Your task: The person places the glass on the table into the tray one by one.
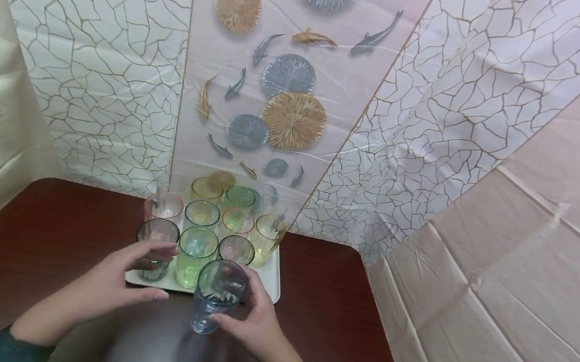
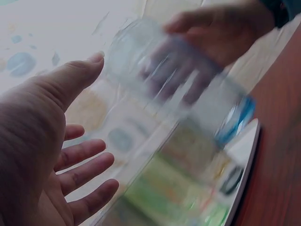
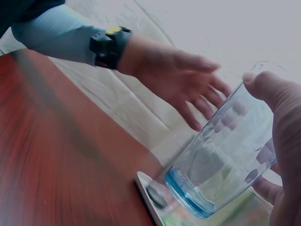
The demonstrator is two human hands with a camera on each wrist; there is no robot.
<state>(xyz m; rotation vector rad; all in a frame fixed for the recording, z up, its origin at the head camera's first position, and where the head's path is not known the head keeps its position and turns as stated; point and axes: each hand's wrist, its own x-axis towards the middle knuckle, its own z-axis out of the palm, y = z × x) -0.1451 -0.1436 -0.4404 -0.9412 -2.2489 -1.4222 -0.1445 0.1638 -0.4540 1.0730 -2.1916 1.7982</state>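
My right hand point(image 1: 261, 324) holds a clear drinking glass with a blue tint point(image 1: 206, 307), thumb on one side and fingers on the other. This glass is tilted in front of the tray's near edge; its thick blue base point(image 3: 188, 195) shows in the right wrist view. No object is in my left hand point(image 1: 109, 276), whose fingers are spread and relaxed. In the head view those fingers overlap a grey glass point(image 1: 157, 234) at the tray's front left. Beside that stands a green glass point(image 1: 195, 257). The left wrist view shows the held glass point(image 2: 141, 66) blurred.
A white tray point(image 1: 275, 283) carries several tinted glasses in rows, among them a yellow one point(image 1: 262, 244) at the right and an amber one point(image 1: 206, 189) at the back. It stands on a dark red-brown table point(image 1: 323, 307), with patterned sheets point(image 1: 119, 60) hanging behind.
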